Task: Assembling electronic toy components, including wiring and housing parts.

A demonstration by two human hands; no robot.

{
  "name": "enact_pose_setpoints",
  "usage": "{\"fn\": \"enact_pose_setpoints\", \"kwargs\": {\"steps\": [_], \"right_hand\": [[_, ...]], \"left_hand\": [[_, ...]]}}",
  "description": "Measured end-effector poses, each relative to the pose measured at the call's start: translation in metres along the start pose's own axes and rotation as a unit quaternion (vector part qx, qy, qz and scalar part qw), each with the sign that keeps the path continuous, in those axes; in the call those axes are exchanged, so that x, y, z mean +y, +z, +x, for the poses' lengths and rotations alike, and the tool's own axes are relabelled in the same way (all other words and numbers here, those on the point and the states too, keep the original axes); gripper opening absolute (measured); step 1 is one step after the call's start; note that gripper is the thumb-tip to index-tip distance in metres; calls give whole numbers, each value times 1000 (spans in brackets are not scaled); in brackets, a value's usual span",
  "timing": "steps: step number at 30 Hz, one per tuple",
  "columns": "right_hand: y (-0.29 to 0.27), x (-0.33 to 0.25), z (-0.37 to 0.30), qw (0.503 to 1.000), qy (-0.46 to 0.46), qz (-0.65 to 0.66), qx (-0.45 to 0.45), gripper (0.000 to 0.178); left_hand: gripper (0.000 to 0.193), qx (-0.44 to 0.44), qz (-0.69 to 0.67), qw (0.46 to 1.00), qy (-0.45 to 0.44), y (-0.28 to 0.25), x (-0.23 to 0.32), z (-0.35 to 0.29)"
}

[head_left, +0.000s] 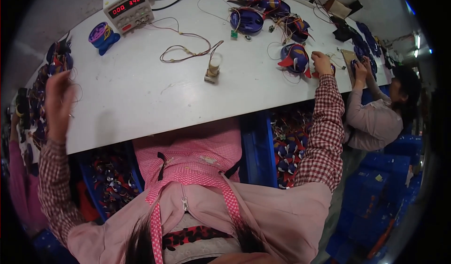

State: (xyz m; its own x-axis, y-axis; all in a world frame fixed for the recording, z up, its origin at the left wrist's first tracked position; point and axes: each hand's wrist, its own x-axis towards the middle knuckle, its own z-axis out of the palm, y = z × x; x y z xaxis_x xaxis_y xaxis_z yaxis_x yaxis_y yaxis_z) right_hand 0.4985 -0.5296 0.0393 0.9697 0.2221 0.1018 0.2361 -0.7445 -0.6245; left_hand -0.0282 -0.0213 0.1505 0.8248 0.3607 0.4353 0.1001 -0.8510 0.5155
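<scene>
Shell, one, purple-and-red, just left of right hand; blurred left hand; both grips unclear.

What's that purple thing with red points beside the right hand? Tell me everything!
The purple piece is rounded and looks like smooth plastic, with red pointed parts low down and orange marks. It lies on the white table, left of the right hand. A thin wire loops beside it. Whether the hand touches it, I can't tell.
</scene>
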Motion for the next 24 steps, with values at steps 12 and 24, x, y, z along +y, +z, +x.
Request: {"fn": "enact_pose_setpoints", "kwargs": {"steps": [12, 24], "right_hand": [[15, -7, -40, 971, -36, 56, -228, 29], [6, -42, -126, 928, -38, 159, -336, 35]], "left_hand": [[80, -200, 200, 832, 477, 312, 229, 167], [79, -382, 166, 742, 524, 334, 251, 123]]}}
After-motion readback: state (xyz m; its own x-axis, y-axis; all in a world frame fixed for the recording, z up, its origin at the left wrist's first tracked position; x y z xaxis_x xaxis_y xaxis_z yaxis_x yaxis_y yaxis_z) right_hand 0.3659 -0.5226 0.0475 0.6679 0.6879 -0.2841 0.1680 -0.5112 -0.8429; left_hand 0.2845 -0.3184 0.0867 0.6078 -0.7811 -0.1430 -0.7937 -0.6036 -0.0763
